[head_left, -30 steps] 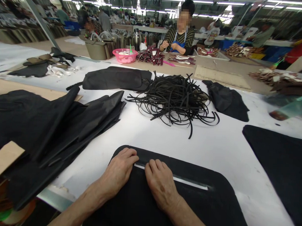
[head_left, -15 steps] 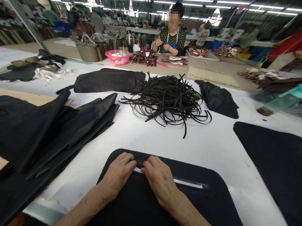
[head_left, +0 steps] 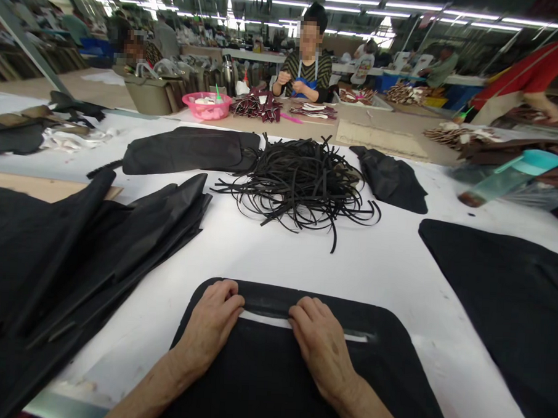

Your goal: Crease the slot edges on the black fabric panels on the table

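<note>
A black fabric panel with rounded corners lies flat on the white tabletop in front of me. A long slot runs across its upper part, and white shows through it. At the slot's left end, my left hand has its fingers curled and pinched on the panel's upper edge of the opening. My right hand grips the same edge further right, fingers bent over it. Between the hands the slot gapes a little. The fingertips are partly hidden inside the opening.
Beyond the panel is a heap of narrow black strips. Black fabric sheets pile up at left, and another black panel lies at right. A bottle with a turquoise lid stands tilted-looking at far right. A co-worker sits opposite.
My right hand has slid rightward along the slot, away from my left hand. More of the opening shows between them. The whole view has shifted slightly.
</note>
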### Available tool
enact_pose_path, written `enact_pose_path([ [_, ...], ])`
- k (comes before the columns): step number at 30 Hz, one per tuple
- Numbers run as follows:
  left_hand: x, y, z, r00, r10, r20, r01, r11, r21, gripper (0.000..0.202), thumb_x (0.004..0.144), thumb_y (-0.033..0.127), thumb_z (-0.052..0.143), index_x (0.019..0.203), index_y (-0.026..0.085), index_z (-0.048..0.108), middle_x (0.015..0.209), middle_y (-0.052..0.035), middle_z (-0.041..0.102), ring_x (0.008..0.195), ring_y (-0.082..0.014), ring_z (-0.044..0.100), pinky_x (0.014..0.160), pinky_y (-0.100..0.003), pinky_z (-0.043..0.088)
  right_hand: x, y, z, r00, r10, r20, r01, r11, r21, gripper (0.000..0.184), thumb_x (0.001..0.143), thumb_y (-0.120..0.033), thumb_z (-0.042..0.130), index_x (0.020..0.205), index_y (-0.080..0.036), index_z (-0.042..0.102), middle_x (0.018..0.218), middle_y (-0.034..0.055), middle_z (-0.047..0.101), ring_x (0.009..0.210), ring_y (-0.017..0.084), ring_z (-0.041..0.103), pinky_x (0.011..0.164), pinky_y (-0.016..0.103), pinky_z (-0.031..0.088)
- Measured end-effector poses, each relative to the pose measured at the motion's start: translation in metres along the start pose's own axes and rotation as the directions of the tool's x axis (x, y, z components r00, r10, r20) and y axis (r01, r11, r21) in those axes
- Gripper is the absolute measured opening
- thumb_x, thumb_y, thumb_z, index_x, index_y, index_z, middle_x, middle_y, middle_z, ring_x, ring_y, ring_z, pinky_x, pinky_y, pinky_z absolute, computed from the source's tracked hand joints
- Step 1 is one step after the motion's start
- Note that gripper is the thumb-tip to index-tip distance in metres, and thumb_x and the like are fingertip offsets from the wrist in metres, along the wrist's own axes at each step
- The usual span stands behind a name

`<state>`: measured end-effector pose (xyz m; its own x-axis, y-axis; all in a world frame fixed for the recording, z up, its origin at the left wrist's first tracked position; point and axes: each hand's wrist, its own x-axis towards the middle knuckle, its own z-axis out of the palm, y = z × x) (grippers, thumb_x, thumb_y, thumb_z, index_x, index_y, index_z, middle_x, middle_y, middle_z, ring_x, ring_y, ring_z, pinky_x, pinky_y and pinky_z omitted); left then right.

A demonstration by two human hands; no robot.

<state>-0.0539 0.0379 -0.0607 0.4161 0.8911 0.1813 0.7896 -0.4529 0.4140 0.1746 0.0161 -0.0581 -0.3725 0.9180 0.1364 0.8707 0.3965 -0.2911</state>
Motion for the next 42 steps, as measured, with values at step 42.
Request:
enact_pose_path([
  [42, 0.027, 0.032, -0.010, 0.841, 0.369, 0.396, -0.513, 0.777, 0.365, 0.056, 0.083, 0.010, 0.044, 0.132, 0.034, 0.033, 0.096, -0.0046, 0.054, 0.084, -0.0215, 0.050, 0.075, -0.034, 0.035, 0.028, -0.008, -0.031, 0.872, 0.415, 0.258, -0.382, 0.908, -0.170, 0.018, 0.085, -0.010, 0.047, 0.078, -0.018, 0.061, 0.080, 0.0059, 0.065, 0.078, 0.021, 0.058, 0.064, 0.030, 0.034],
])
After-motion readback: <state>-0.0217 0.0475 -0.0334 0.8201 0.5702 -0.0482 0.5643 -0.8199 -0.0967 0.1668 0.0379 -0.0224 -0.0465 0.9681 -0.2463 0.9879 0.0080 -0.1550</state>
